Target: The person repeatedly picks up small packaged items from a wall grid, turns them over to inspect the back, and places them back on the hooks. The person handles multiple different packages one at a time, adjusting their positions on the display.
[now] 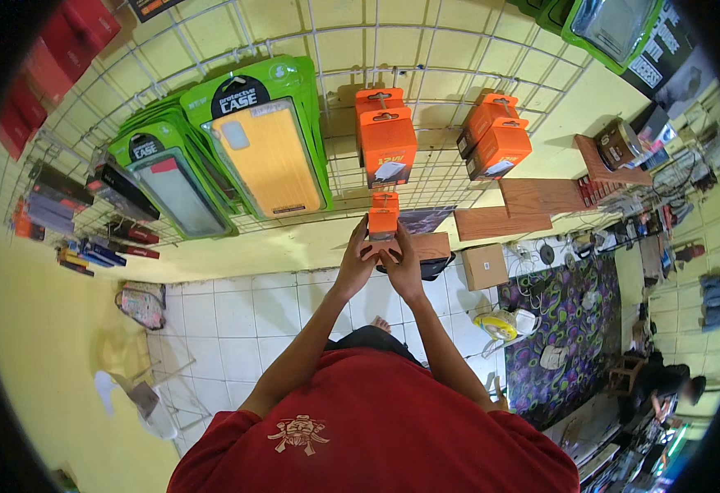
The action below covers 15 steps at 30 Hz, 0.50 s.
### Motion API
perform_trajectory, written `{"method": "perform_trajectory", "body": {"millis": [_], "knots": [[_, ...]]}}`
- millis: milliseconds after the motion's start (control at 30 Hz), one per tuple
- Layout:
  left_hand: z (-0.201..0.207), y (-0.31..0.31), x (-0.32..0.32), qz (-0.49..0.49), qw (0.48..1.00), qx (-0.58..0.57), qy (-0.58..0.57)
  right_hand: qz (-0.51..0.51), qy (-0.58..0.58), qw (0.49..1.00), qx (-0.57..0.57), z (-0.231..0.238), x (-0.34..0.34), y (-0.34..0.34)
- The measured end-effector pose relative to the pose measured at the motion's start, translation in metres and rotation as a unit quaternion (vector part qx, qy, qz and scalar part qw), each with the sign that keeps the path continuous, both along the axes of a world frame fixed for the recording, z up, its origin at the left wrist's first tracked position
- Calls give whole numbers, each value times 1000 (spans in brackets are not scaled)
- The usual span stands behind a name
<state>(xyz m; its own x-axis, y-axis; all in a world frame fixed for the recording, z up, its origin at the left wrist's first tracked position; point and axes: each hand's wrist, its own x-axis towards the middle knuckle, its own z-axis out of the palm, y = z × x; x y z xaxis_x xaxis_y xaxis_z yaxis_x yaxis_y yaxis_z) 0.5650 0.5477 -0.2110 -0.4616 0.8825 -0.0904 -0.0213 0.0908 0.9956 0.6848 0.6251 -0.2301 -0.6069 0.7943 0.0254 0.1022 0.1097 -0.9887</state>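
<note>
Orange box (pixel 384 217) in both hands (pixel 357 263) points tab-up, long axis seemingly vertical.

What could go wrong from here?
Slip: the small orange box sits between the left hand and right hand; a loose grip might drop it toward the tiled floor.
Bump: raising it could knock the hanging orange boxes, though depth is hard to judge.

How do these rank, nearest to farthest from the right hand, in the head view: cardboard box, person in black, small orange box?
From the right hand:
1. Small orange box, touching its fingers.
2. Cardboard box, to its right.
3. Person in black, far right.
</note>
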Motion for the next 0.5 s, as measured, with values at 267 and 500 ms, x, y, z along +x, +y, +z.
{"method": "perform_trajectory", "body": {"millis": [267, 500], "knots": [[-13, -31, 6, 24, 991, 79, 108, 20, 34, 999, -35, 7, 6, -30], [8, -117, -5, 66, 983, 31, 169, 34, -5, 999, 0, 27, -2, -102]]}}
